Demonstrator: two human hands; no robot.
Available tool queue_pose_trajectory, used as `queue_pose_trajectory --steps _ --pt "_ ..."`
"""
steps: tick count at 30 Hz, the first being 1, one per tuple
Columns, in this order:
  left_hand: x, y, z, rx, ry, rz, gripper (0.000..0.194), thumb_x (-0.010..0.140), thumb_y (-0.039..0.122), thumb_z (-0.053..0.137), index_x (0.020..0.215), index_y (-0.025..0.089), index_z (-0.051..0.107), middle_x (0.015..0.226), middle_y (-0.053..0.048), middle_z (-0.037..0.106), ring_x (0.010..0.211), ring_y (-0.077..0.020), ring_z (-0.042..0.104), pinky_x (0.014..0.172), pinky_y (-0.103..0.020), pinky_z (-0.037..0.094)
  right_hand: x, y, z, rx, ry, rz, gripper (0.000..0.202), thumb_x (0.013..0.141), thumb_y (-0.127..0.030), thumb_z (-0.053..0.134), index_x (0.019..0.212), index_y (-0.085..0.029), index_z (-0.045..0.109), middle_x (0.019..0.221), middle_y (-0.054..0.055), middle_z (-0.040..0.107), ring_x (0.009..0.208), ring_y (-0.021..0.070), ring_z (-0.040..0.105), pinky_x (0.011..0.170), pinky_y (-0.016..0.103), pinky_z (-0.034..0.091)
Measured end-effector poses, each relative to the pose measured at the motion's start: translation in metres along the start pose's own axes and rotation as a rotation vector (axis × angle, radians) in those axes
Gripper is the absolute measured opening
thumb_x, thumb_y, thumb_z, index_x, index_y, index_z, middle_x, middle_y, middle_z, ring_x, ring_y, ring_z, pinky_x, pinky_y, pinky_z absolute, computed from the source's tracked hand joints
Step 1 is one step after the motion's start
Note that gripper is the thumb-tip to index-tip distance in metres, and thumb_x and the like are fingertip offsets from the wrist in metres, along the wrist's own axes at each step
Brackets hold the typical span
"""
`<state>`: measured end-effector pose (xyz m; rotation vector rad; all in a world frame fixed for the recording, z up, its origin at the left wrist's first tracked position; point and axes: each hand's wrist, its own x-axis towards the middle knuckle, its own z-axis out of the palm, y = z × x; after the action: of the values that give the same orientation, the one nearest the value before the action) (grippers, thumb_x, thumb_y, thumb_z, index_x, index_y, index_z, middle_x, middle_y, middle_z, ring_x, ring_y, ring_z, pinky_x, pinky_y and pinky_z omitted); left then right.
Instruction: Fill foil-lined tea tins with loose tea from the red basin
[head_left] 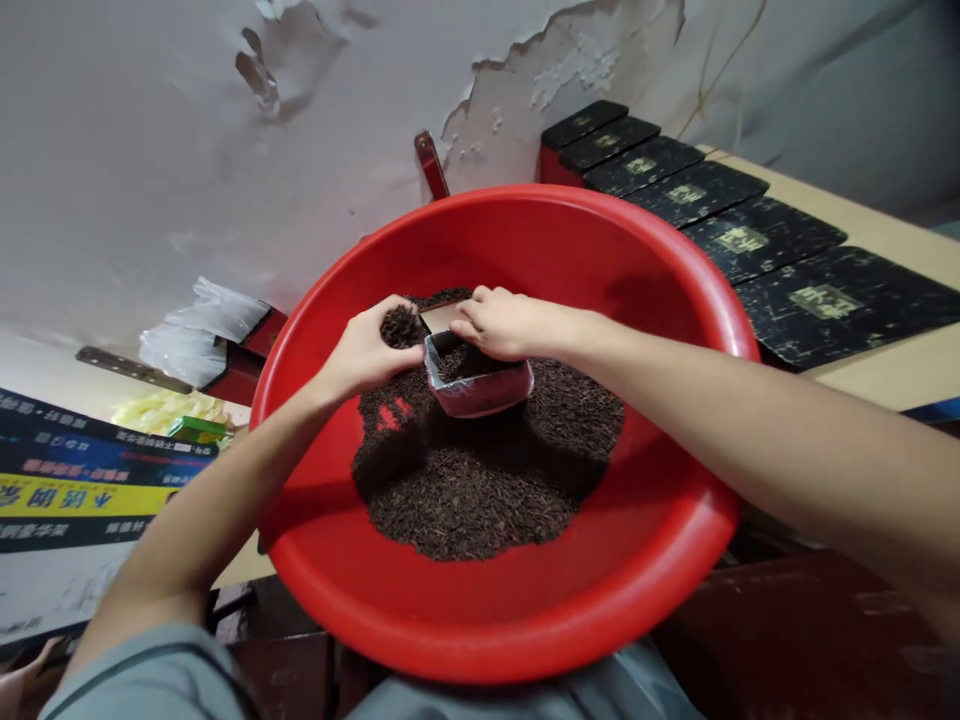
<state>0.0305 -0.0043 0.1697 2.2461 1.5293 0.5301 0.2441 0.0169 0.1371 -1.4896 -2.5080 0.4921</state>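
Note:
A large red basin (pixel 480 625) holds a heap of dark, loose tea-like leaves (pixel 480 500). Near the middle of the heap sits a small box lined with clear plastic (pixel 480 393), with dark leaves inside. My left hand (pixel 371 345) is curled round a clump of the leaves at the box's left side, its thumb near the box corner. My right hand (pixel 499 322) rests over the far right part of the box, fingers bent on its opened lid or flap; whether it pinches anything is hard to see.
Several black-topped boxes (pixel 750 235) stand in a row on a light board (pixel 862 370) at the right. Clear plastic bags (pixel 199 330) and red boxes lie at the left, beside a printed carton (pixel 82 500). A peeling wall rises behind.

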Motion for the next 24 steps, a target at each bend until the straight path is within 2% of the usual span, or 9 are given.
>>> queue_pose_trajectory --steps 3,6,9,12,14,17,20,22,24 --pt "0.007 0.011 0.026 -0.143 0.109 0.112 0.038 0.073 0.035 0.072 0.105 0.018 0.062 0.108 -0.004 0.072 0.104 -0.0217 0.066 0.1 -0.034 0.049 0.002 0.0 0.002 0.024 -0.074 0.086 0.052 0.106 -0.039 0.027 0.124 -0.015 0.069 0.129 0.019 0.067 0.112 0.0313 0.067 0.087 0.036 0.05" --pt "0.011 0.007 0.047 -0.216 0.101 0.255 0.027 0.076 0.024 0.067 0.102 0.018 0.065 0.111 -0.005 0.073 0.111 -0.0215 0.066 0.106 -0.035 0.047 0.0 -0.001 -0.008 0.07 -0.083 0.149 0.05 0.106 -0.034 0.026 0.122 -0.015 0.07 0.126 0.017 0.07 0.114 0.0277 0.067 0.085 0.031 0.049" --pt "0.012 -0.004 0.052 -0.166 0.085 0.395 0.024 0.078 0.019 0.065 0.102 0.018 0.069 0.115 -0.007 0.074 0.115 -0.0219 0.066 0.108 -0.037 0.047 -0.002 -0.002 -0.016 0.145 -0.096 0.21 0.049 0.106 -0.035 0.029 0.124 -0.014 0.069 0.129 0.016 0.069 0.114 0.0278 0.067 0.086 0.031 0.048" --pt "0.009 -0.011 0.048 0.029 0.046 0.554 0.02 0.085 0.02 0.064 0.104 0.019 0.071 0.126 -0.01 0.071 0.123 -0.0236 0.064 0.108 -0.041 0.047 -0.002 -0.001 -0.018 0.222 -0.096 0.249 0.053 0.106 -0.04 0.028 0.119 -0.013 0.071 0.124 0.017 0.071 0.108 0.0284 0.069 0.086 0.033 0.05" --pt "0.006 -0.013 0.046 0.173 0.013 0.609 0.023 0.088 0.021 0.063 0.11 0.021 0.07 0.137 -0.011 0.065 0.13 -0.0258 0.058 0.11 -0.046 0.045 -0.001 0.001 -0.017 0.218 -0.08 0.248 0.053 0.105 -0.041 0.028 0.115 -0.013 0.073 0.121 0.017 0.072 0.108 0.0296 0.068 0.088 0.036 0.05" --pt "0.005 -0.016 0.042 0.241 -0.008 0.525 0.052 0.089 0.035 0.068 0.137 0.02 0.056 0.147 -0.016 0.056 0.137 -0.0297 0.052 0.112 -0.051 0.042 0.002 0.008 -0.017 0.162 -0.048 0.234 0.055 0.105 -0.043 0.028 0.11 -0.014 0.074 0.117 0.018 0.073 0.108 0.0321 0.068 0.09 0.04 0.051" --pt "0.008 -0.027 0.031 0.208 0.023 0.295 0.09 0.084 0.05 0.071 0.156 0.015 0.029 0.147 -0.021 0.054 0.137 -0.0324 0.052 0.112 -0.051 0.043 0.004 0.015 -0.019 0.128 -0.032 0.235 0.057 0.104 -0.047 0.028 0.107 -0.015 0.075 0.109 0.018 0.074 0.105 0.0338 0.069 0.09 0.045 0.052" --pt "0.01 -0.042 0.022 0.185 0.026 0.098 0.095 0.085 0.052 0.069 0.158 0.014 0.022 0.145 -0.021 0.057 0.133 -0.0313 0.056 0.11 -0.049 0.045 0.005 0.018 -0.018 0.124 -0.013 0.223 0.059 0.104 -0.051 0.028 0.108 -0.016 0.075 0.107 0.018 0.074 0.105 0.0344 0.068 0.092 0.048 0.052" --pt "0.006 -0.059 0.017 0.192 -0.042 -0.112 0.089 0.087 0.052 0.064 0.156 0.011 0.025 0.142 -0.021 0.059 0.129 -0.0298 0.06 0.11 -0.045 0.046 0.005 0.017 -0.011 0.133 0.039 0.188 0.063 0.102 -0.057 0.028 0.119 -0.015 0.072 0.116 0.019 0.072 0.113 0.0365 0.066 0.098 0.053 0.05"
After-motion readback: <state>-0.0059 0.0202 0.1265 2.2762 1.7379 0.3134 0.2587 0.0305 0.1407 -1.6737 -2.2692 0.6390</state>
